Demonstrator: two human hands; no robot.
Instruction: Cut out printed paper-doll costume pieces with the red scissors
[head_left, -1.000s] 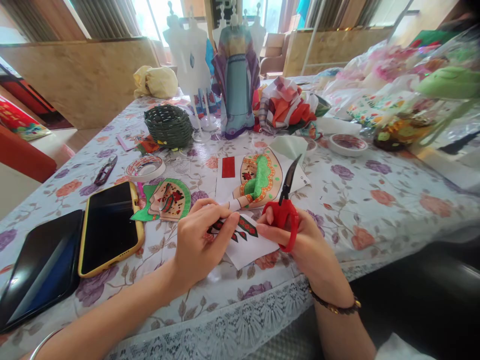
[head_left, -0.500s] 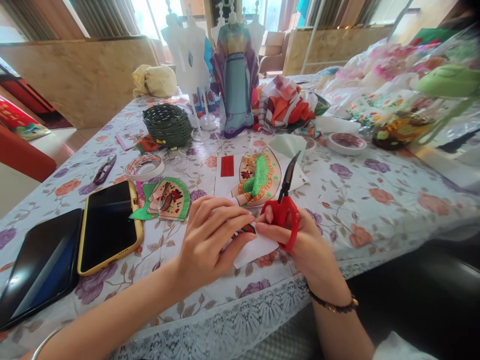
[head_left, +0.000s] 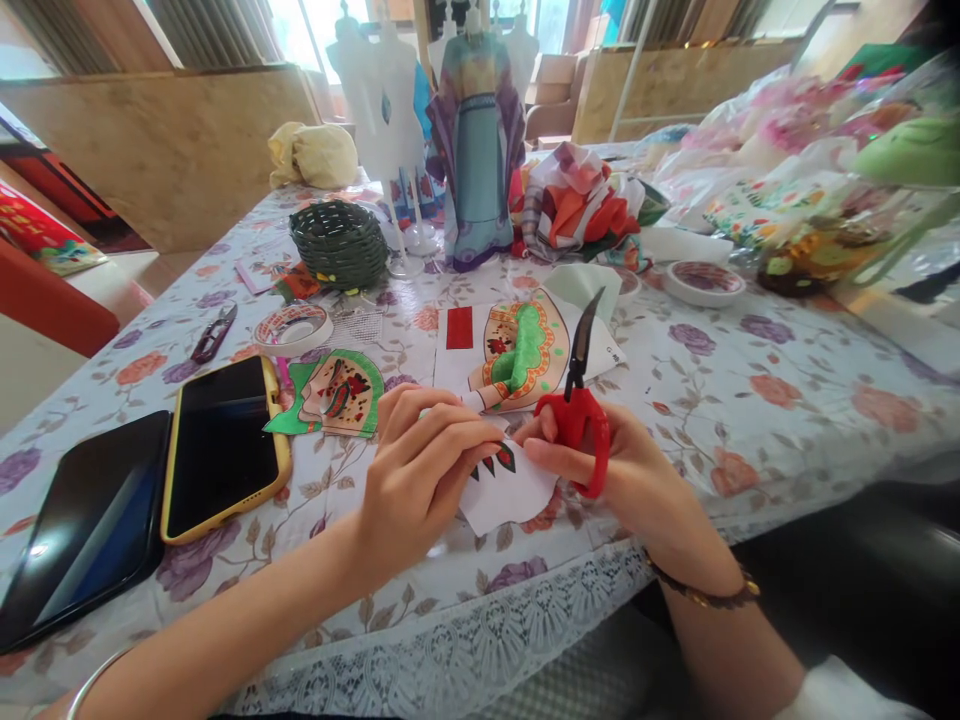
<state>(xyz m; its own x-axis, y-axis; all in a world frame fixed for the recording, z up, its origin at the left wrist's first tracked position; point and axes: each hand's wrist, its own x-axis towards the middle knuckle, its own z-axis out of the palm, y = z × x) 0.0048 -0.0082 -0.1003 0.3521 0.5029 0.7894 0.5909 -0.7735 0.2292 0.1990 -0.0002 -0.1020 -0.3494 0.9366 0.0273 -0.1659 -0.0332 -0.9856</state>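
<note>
Between my hands is a small white piece of paper [head_left: 510, 500] with red, green and black leaf-like shapes along its upper part. My left hand [head_left: 431, 460] pinches its upper left edge, the fingers covering part of the pattern. Red-handled scissors [head_left: 581, 420] hang on the fingers of my right hand [head_left: 619, 455], their dark blades pointing up and away from the paper. My right thumb and fingertip touch the paper's upper right edge. Just beyond lies a printed sheet [head_left: 459, 365] with a red rectangle and a green-and-orange cut-out [head_left: 525, 350]. A green fan-shaped cut-out [head_left: 337, 395] lies left of my left hand.
Two phones, one black [head_left: 90, 520] and one yellow-cased [head_left: 225, 450], lie at the left. Behind them are thread snips [head_left: 215, 335], a tape roll [head_left: 292, 328] and a dark woven basket [head_left: 339, 245]. Dress forms [head_left: 375, 100], bundled cloth [head_left: 577, 210] and another tape roll [head_left: 705, 283] stand farther back.
My right hand has moved slightly right with the scissors. The paper's leaf-like pattern, mostly covered before, now shows more between my hands. The view has shifted a little.
</note>
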